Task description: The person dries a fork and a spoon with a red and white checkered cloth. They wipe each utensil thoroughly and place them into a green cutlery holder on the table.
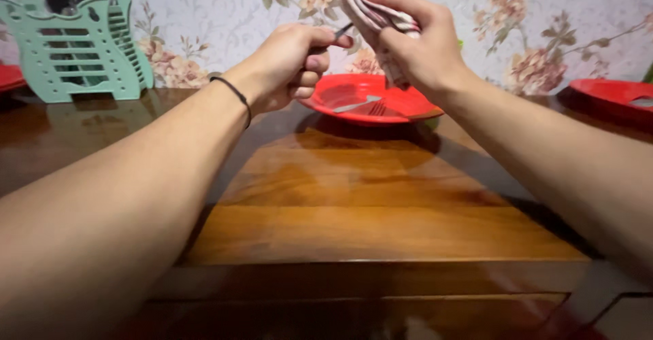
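Utensil (343,31) between hands, in cloth (371,15)

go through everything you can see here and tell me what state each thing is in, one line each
left hand: closed around a thin metal utensil handle
right hand: closed on a folded striped cloth, wrapped over the utensil's far end
red plate: flat on the wooden table, cutlery lying in it
green cutlery rack: upright, utensils standing inside
second red plate: on the table at right, partly out of frame
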